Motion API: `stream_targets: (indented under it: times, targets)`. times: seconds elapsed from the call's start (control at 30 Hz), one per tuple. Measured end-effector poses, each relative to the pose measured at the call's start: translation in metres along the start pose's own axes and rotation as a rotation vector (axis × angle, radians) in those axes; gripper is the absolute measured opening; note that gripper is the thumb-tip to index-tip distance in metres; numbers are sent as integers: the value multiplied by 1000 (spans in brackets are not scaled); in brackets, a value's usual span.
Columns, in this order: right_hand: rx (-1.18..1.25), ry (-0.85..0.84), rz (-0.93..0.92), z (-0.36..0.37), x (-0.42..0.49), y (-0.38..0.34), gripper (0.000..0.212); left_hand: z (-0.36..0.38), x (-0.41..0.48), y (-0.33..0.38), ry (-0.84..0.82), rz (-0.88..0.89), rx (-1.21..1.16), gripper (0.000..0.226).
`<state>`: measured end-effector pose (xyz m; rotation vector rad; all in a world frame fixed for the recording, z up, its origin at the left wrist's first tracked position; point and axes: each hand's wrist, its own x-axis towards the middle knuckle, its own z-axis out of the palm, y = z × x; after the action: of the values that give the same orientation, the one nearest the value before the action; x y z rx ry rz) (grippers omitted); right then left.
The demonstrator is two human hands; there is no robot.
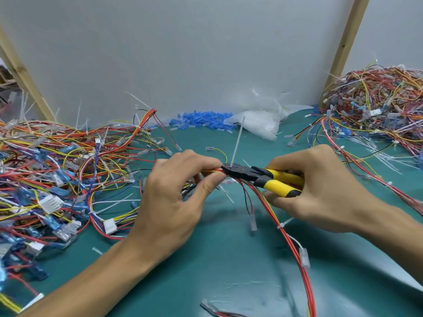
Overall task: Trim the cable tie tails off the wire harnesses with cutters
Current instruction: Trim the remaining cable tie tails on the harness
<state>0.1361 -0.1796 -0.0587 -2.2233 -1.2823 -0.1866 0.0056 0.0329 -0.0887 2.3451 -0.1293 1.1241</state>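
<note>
Now my left hand [174, 200] pinches the red-yellow wire harness [263, 197]; my right hand [320, 191] grips yellow-handled black cutters [258, 175] at the white upright cable-tie tail [238, 140] — squeeze next, prob. flush w/ head.

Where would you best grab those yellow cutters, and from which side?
By the two yellow handles, coming from the right, as the right hand does. The cutters lie level with their black head pointing left at the upright cable tie tail, so that end is sharp.
</note>
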Motion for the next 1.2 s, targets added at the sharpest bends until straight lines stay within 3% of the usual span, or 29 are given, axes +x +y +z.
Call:
stream_targets:
  times: [0.1,0.27,0.37,0.8,0.93,1.1,1.2]
  targets:
    - [-16,44,-53,2,1,2,26,-2,2,-4,-7,-68,-187,11]
    - [-73,144,-106,3,2,4,17,-1,1,-4,-23,-200,-305,3]
    - [-74,116,-104,1,3,4,24,-2,-1,-4,-41,-208,-309,4]
    - [-17,15,-132,3,5,9,12,0,-3,-2,-6,-156,-241,2]
    - [43,-20,-108,3,4,11,17,0,-4,-4,-19,-149,-237,5]
    - [82,-23,-56,1,2,9,12,-1,-3,-7,-135,-226,-318,10]
    - [85,36,-64,0,2,7,9,-3,-2,-10,-237,-306,-468,26]
